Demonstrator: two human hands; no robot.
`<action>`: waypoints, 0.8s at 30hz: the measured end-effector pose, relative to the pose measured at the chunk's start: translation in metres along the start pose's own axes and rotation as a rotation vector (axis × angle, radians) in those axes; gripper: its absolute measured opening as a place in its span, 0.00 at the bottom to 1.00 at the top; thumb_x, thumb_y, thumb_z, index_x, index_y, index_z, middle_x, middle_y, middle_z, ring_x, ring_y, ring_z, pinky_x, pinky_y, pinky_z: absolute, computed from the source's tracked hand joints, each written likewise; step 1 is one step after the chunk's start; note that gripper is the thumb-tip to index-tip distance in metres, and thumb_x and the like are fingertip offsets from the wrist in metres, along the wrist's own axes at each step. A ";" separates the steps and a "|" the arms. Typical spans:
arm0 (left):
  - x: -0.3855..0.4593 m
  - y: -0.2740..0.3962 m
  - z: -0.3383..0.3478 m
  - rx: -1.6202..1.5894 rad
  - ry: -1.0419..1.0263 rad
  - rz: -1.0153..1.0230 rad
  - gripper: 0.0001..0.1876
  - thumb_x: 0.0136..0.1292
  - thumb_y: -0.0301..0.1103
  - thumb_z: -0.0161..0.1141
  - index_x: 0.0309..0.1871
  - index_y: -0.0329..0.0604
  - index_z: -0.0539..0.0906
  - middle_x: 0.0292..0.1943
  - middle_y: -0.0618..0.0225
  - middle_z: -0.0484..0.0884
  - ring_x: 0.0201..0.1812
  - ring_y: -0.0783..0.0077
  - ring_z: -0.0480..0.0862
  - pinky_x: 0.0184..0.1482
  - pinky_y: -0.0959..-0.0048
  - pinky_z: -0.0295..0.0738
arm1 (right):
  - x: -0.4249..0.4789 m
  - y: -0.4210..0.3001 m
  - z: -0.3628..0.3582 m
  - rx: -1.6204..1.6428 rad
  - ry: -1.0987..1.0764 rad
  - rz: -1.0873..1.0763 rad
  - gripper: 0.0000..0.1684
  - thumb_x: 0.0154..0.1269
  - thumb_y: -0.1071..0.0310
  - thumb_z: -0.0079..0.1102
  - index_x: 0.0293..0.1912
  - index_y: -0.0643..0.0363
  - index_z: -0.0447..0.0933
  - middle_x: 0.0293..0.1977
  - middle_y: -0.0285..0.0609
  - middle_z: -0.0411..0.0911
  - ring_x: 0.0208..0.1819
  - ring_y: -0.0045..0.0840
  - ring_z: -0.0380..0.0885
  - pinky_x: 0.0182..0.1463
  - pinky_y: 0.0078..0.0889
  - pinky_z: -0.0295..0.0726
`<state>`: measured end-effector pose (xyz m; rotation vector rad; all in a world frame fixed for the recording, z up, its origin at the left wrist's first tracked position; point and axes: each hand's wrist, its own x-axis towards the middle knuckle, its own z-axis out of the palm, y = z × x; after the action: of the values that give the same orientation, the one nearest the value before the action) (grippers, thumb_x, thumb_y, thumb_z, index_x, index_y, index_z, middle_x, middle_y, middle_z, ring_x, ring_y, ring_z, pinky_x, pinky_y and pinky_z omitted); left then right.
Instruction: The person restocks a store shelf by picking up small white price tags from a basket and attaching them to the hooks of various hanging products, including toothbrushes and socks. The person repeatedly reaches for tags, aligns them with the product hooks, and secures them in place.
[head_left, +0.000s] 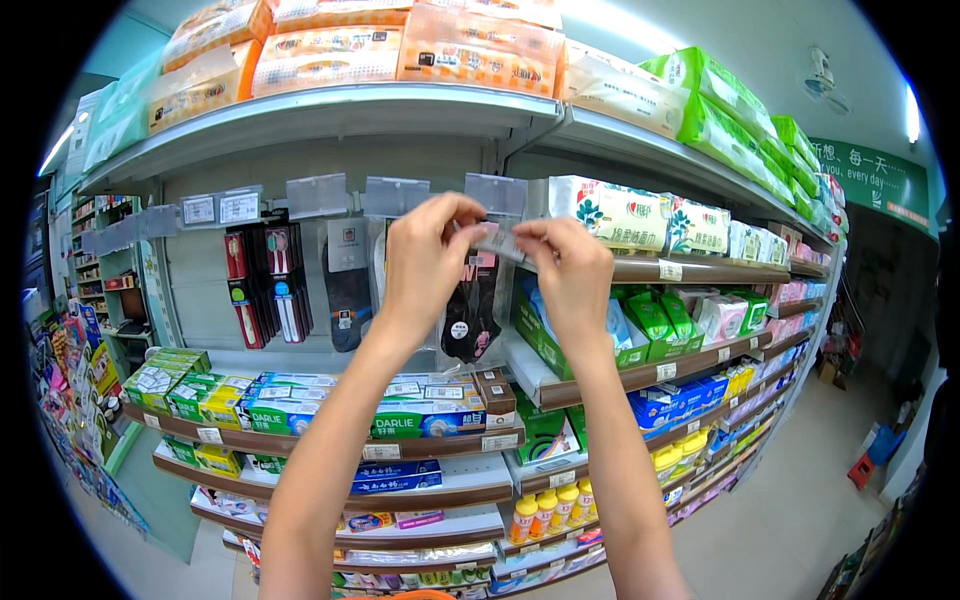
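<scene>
Both my hands are raised before the hanging goods. Between them is a small pale price label (496, 241); my left hand (427, 262) pinches its left end, and my right hand (574, 274) grips its right end. Just above it hangs a clear plastic tag holder (496, 193). Partly covered by the label is a pack of black socks (471, 322) in clear wrapping. Left of my left hand hang a pack of dark grey socks (349, 300) and another tag holder (315, 196) with no label in it.
Carded toothbrushes (270, 285) hang at the left. Below, Darlie toothpaste boxes (427, 409) line a shelf. Face-towel packs (611, 217) and green wipes packs (660, 315) stand on shelves at right. Tissue packs (480, 60) are stacked overhead. A red stool (862, 471) stands on the floor.
</scene>
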<state>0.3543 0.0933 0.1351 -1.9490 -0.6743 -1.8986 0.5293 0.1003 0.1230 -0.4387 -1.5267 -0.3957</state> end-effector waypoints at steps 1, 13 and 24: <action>0.013 -0.001 0.001 0.013 0.017 0.047 0.07 0.61 0.20 0.70 0.42 0.34 0.87 0.33 0.63 0.90 0.31 0.77 0.86 0.35 0.75 0.80 | 0.012 0.004 0.003 -0.014 0.022 -0.021 0.05 0.64 0.75 0.66 0.38 0.57 0.88 0.35 0.42 0.85 0.36 0.39 0.86 0.39 0.38 0.81; 0.068 -0.021 0.013 0.228 0.055 0.253 0.05 0.60 0.20 0.68 0.39 0.36 0.88 0.33 0.59 0.89 0.33 0.65 0.86 0.39 0.68 0.81 | 0.065 0.036 0.027 -0.105 0.127 -0.146 0.04 0.66 0.73 0.67 0.39 0.55 0.89 0.37 0.40 0.86 0.37 0.38 0.86 0.41 0.39 0.83; 0.075 -0.023 0.010 0.276 0.073 0.269 0.04 0.60 0.22 0.68 0.38 0.37 0.89 0.32 0.63 0.89 0.35 0.65 0.85 0.40 0.66 0.80 | 0.070 0.040 0.035 -0.045 0.131 -0.127 0.06 0.66 0.74 0.66 0.40 0.58 0.89 0.37 0.42 0.86 0.38 0.37 0.87 0.42 0.38 0.83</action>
<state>0.3501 0.1252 0.2071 -1.6950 -0.5846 -1.6123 0.5202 0.1545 0.1913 -0.3450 -1.4247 -0.5488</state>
